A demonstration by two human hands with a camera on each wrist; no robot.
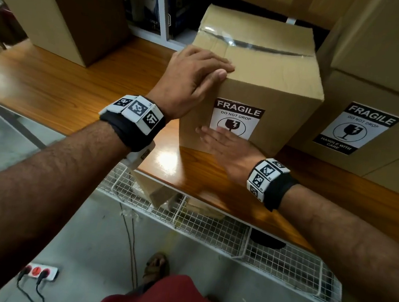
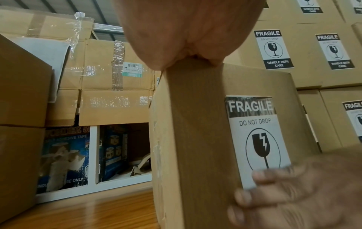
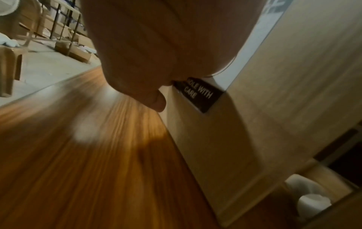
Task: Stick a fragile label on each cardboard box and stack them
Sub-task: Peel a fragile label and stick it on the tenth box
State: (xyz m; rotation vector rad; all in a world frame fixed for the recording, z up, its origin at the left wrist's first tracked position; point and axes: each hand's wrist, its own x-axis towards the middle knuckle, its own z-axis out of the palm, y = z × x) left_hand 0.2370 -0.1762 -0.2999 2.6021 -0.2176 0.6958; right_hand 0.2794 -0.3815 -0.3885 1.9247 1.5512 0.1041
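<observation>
Two bare hands rest on a brown cardboard box point(image 1: 270, 72) that stands upright on a glossy, orange-brown wooden table point(image 1: 64, 87), near its front edge. The left hand point(image 1: 194, 76) lies flat over the box's near left top corner, fingers spread straight across the creased top and the thumb down on the front face, pressing rather than gripping. The right hand point(image 1: 228, 146) presses with flat, straight fingers against the lower part of a fragile label point(image 1: 236, 116), a white paper rectangle with a dark header band and a broken-glass symbol in a circle, stuck on the front face of the box. A strip of shiny clear tape point(image 1: 254, 44) runs across the crumpled top flaps. Just to the right, a stack of labelled boxes point(image 1: 367, 134) stands against the handled box, each with the same kind of sticker on its smooth front. At the far left of the table stands a plain box point(image 1: 68, 6). Below the table edge hangs a white wire-mesh basket point(image 1: 210, 223), and on the grey floor lies a white power strip point(image 1: 40, 272) with red switches and black plugs.
</observation>
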